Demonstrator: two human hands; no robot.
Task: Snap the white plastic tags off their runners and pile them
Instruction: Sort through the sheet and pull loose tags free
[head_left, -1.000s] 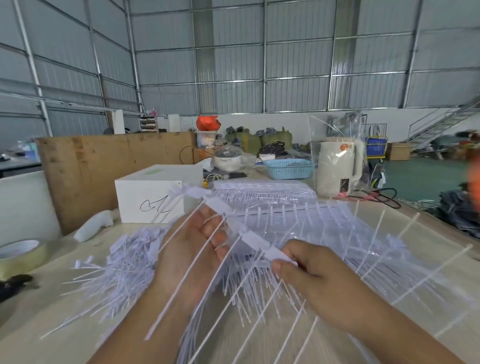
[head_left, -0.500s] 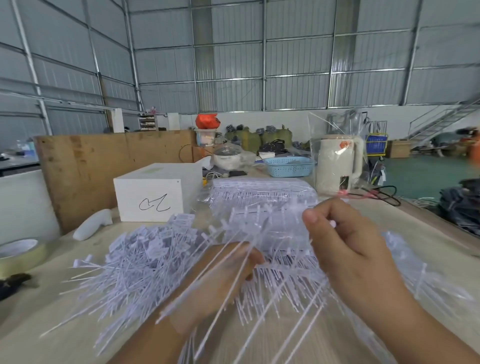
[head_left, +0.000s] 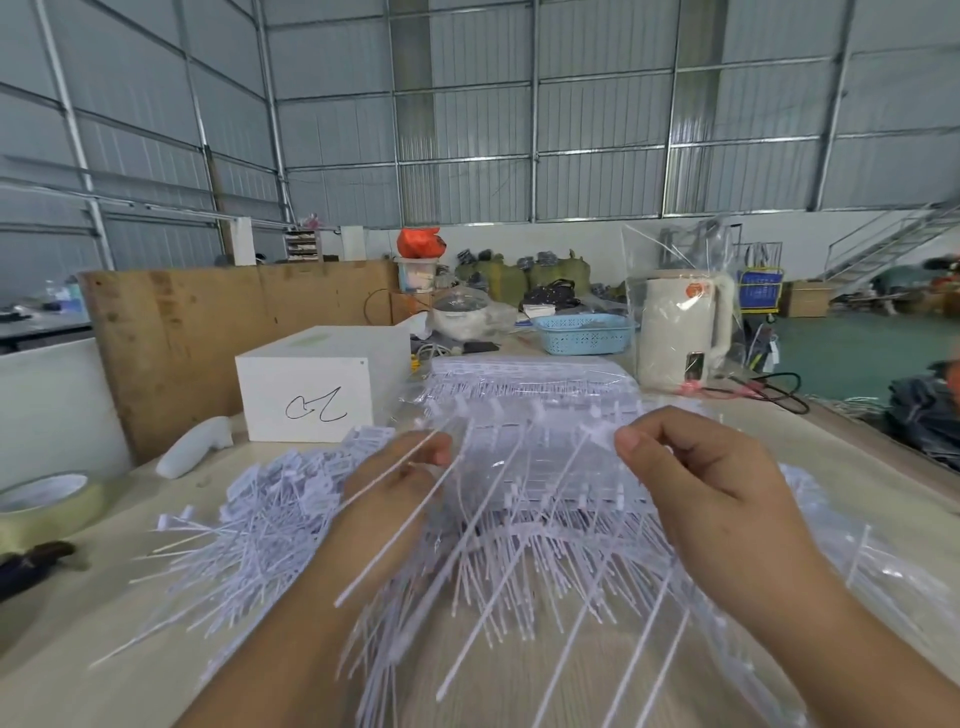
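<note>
- Runner (head_left: 519, 415): I hold it raised over the table (head_left: 62, 639), left hand (head_left: 400, 483) and right hand (head_left: 696, 478) each pinching an end, fingers curled.
- Tags (head_left: 467, 519): hang from it; I judge them light, thin, springy; grip at the heads.
- Pile (head_left: 249, 519): loose, beside my left hand.

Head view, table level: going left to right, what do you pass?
Tape roll → white handheld tool → white box with a scribble → left hand gripping a runner of tags → right hand pinching its other end → cream kettle in a plastic bag, farther back.
</note>
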